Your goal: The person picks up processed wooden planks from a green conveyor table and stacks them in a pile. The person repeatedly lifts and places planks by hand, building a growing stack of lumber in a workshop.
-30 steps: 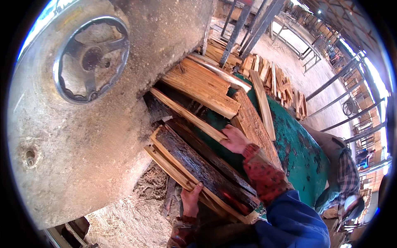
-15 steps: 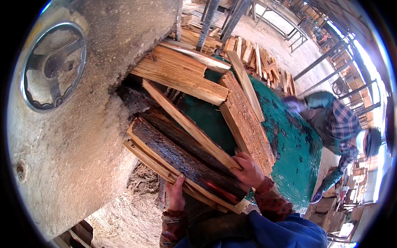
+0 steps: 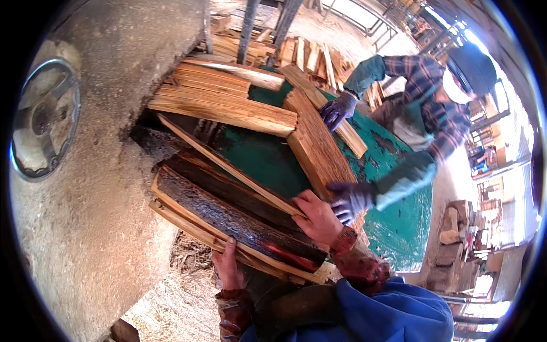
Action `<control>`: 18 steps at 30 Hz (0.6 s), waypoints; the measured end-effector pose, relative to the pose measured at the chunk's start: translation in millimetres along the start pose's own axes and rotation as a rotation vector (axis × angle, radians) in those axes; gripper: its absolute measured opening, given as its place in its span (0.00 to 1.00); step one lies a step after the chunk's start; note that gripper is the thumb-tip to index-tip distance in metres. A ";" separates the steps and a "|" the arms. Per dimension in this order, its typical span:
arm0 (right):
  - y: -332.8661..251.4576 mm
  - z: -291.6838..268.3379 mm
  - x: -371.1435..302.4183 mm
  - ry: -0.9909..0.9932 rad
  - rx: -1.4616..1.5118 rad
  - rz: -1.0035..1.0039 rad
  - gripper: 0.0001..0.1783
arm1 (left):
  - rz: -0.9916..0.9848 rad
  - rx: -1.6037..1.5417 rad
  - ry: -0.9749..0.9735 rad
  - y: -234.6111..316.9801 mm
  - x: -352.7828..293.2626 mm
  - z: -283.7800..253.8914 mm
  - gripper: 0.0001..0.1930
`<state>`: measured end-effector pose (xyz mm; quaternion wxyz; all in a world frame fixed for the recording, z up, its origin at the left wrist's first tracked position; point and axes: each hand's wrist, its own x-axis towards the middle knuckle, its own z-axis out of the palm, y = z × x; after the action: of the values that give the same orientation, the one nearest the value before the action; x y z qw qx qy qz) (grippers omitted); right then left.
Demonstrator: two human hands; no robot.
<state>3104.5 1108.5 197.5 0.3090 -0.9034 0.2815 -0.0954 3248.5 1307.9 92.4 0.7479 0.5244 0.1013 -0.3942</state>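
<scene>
My right hand (image 3: pixel 319 219) is closed around the near end of a narrow wooden strip (image 3: pixel 228 164), which slants away toward the machine. My left hand (image 3: pixel 228 267) grips the near edge of pale wooden boards (image 3: pixel 191 223), thumb on top and fingers hidden beneath. Between my hands lies a dark, wet-looking bark-faced slab (image 3: pixel 228 211). A second dark piece (image 3: pixel 208 174) shows behind it. Beyond the strip, a thick rough-edged board (image 3: pixel 319 145) lies across the green table (image 3: pixel 396 228). A co-worker's gloved hands are at this board, one (image 3: pixel 348 200) beside its near part, the other (image 3: pixel 338 110) farther up.
At left stands a large worn machine body (image 3: pixel 114 188) with a handwheel (image 3: pixel 44 119). Sawn boards (image 3: pixel 222 105) lie against it. The co-worker (image 3: pixel 421 108) leans in from the right. Stacked wood pieces (image 3: pixel 307 54) are beyond the table, and sawdust covers the ground (image 3: pixel 171 296).
The co-worker has leaned in from the right, and both gloved hands have come to the thick board. My hands keep their holds on the wood. The whole view has shifted somewhat.
</scene>
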 end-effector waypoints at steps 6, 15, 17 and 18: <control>-13.7 4.3 18.4 0.015 0.015 -0.078 0.21 | -0.040 0.003 -0.003 -7.7 6.0 -11.9 0.30; 25.5 -10.6 2.9 -0.079 -0.158 -0.031 0.21 | -0.018 0.022 -0.013 -3.3 5.5 -9.9 0.28; 30.1 -11.7 -1.4 -0.104 -0.204 -0.029 0.20 | -0.015 0.011 -0.010 -3.5 4.7 -10.5 0.27; 31.2 -11.3 -2.2 -0.113 -0.216 -0.023 0.20 | -0.018 0.013 -0.006 -3.3 3.8 -11.0 0.27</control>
<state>3084.8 1083.7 187.3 0.2240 -0.9386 0.2619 -0.0168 3251.6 1315.2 83.3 0.7412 0.5269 0.1013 -0.4034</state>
